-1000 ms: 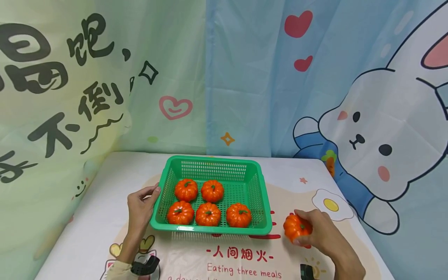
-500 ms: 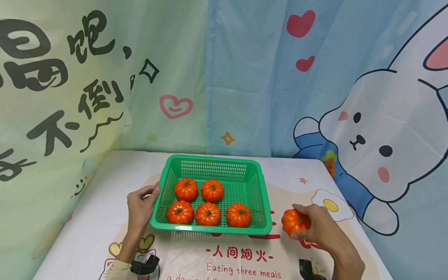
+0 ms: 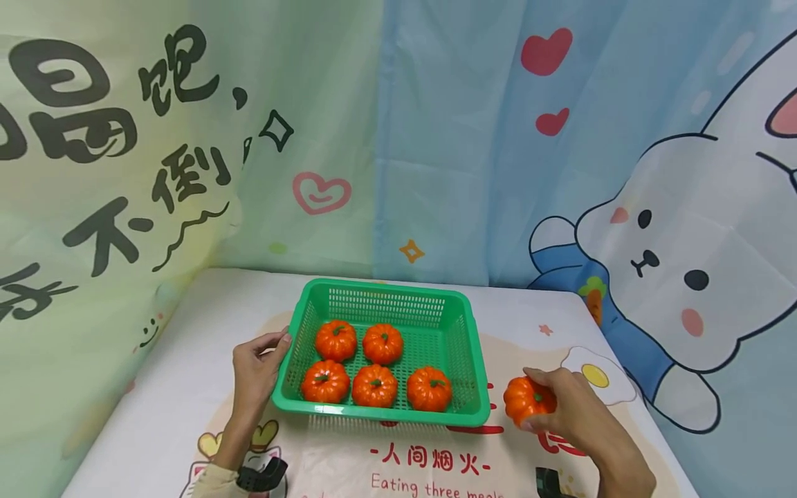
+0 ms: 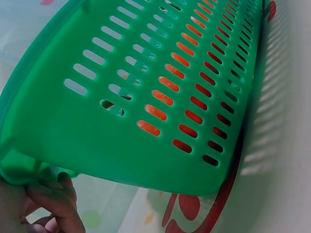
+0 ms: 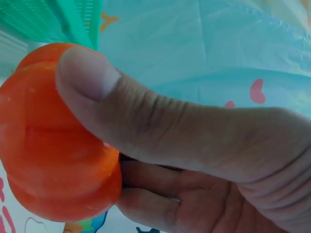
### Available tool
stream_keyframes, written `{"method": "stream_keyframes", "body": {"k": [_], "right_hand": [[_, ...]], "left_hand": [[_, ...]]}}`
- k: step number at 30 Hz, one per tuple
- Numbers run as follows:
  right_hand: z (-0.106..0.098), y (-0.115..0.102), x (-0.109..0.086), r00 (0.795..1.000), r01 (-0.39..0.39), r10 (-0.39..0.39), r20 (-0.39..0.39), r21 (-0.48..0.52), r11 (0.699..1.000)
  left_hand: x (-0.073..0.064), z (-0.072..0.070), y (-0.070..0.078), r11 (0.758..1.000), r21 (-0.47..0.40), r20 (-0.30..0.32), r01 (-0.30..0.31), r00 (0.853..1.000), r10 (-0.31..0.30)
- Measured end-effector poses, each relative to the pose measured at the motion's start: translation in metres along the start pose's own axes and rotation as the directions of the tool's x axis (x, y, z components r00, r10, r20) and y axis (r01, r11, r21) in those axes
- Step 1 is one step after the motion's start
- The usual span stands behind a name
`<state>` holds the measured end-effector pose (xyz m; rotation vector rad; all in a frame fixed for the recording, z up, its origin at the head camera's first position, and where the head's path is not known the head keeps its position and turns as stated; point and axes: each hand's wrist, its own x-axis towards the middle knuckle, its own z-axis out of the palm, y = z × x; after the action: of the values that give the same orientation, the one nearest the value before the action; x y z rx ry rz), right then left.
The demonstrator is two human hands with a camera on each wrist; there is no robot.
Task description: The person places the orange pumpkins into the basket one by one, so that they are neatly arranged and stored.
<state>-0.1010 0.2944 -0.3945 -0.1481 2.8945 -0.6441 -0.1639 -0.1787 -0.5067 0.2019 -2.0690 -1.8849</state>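
A green plastic basket [image 3: 381, 414] with slotted walls stands on the table, and several small orange pumpkins [image 3: 376, 386] with green stems lie in it. My left hand [image 3: 258, 366] grips the basket's left rim between thumb and fingers; the left wrist view shows those curled fingers [image 4: 56, 204] at the rim's corner. To the right of the basket, my right hand [image 3: 575, 408] holds another orange pumpkin [image 3: 523, 401]. In the right wrist view the thumb [image 5: 90, 73] presses on this pumpkin [image 5: 58, 145], with the other fingers partly hidden behind it.
The table [image 3: 236, 297] wears a printed cloth with red lettering and a fried egg picture [image 3: 594, 375]. Behind it hangs a curtain [image 3: 436, 138] with a rabbit and hearts. A dark band [image 3: 264, 475] circles the left wrist.
My right hand has lifted the pumpkin slightly off the cloth and turned it a little. The left hand keeps its hold on the basket. The head view has shifted slightly.
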Motion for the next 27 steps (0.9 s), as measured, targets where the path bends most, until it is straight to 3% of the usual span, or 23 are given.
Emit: {"method": "stream_keyframes", "body": {"k": [11,27], "right_hand": [[-0.004,-0.014,0.001,1.0,0.017,-0.016,-0.006,0.002,1.0],[-0.003,-0.025,0.002,0.995,0.098,-0.097,-0.024,0.061,0.993]], "left_hand": [[0.0,0.001,-0.002,1.0,0.013,-0.002,0.004,1.0,-0.004],[-0.002,0.0,-0.001,1.0,0.015,0.002,-0.006,1.0,0.006]]}}
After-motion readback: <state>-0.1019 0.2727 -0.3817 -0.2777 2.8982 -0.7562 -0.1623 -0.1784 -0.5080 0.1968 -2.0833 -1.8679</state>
